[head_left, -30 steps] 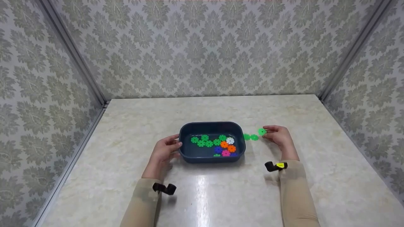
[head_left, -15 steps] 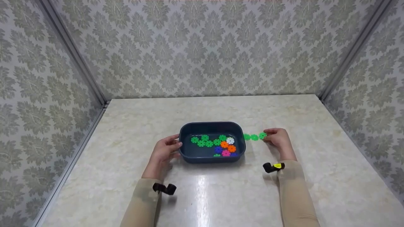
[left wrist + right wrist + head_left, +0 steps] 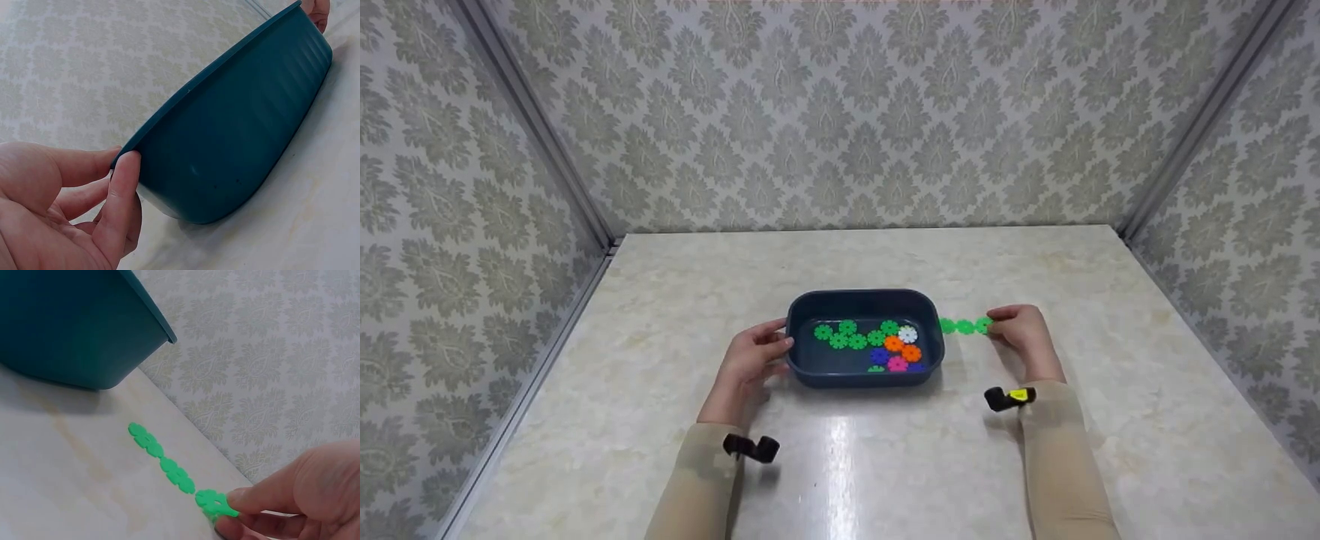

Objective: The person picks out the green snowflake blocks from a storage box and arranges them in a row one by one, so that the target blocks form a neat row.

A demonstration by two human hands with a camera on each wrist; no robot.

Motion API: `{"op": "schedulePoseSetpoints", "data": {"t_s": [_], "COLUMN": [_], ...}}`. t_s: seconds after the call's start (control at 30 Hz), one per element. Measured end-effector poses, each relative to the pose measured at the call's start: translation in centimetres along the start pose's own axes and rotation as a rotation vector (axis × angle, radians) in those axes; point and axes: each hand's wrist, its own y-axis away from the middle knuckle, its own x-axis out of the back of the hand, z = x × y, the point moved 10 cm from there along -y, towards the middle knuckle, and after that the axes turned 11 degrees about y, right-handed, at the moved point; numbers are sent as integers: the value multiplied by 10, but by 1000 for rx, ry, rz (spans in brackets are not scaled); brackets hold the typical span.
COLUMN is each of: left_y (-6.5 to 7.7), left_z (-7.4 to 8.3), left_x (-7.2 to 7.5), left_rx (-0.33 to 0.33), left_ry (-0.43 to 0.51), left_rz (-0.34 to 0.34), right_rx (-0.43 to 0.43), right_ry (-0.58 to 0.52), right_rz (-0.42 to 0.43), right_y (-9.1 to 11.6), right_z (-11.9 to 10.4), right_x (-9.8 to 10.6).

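A dark blue plastic basin (image 3: 840,381) stands mid-table with several small notched flower-shaped discs inside. My left hand (image 3: 744,361) holds the basin's left end, with thumb and fingers at its rim in the left wrist view. To the right of the basin, my right hand (image 3: 1021,330) pinches a green notched disc (image 3: 211,502) between thumb and fingers, close to the tabletop. It lies in line with two more green discs, a middle one (image 3: 177,475) and one nearer the basin (image 3: 145,439). The fingers partly cover the pinched disc.
Inside the basin are green discs (image 3: 838,340), a white disc (image 3: 907,334), orange discs (image 3: 911,353), a pink disc (image 3: 898,364) and blue ones (image 3: 879,356). Patterned walls (image 3: 825,112) enclose the pale table (image 3: 697,277) at the back and sides.
My right hand has brought the green disc down towards me, into line with the other two green discs beside the basin. The left hand and basin have stayed put.
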Motion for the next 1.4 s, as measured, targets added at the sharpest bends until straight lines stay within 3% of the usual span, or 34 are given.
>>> {"op": "schedulePoseSetpoints", "data": {"t_s": [0.4, 0.63, 0.97, 1.4], "left_y": [-1, -1, -2, -1], "left_z": [-1, 1, -1, -1], "left_x": [0, -2, -1, -1], "left_rx": [16, -6, 15, 18], "left_ry": [21, 29, 34, 22], "left_rz": [16, 0, 1, 7], "right_rx": [-14, 58, 125, 205], "right_ry": [15, 48, 75, 16], "right_rz": [23, 38, 27, -22], "right_y": [0, 3, 10, 22], "right_z": [-2, -15, -32, -57], "right_x": [6, 9, 8, 0]}}
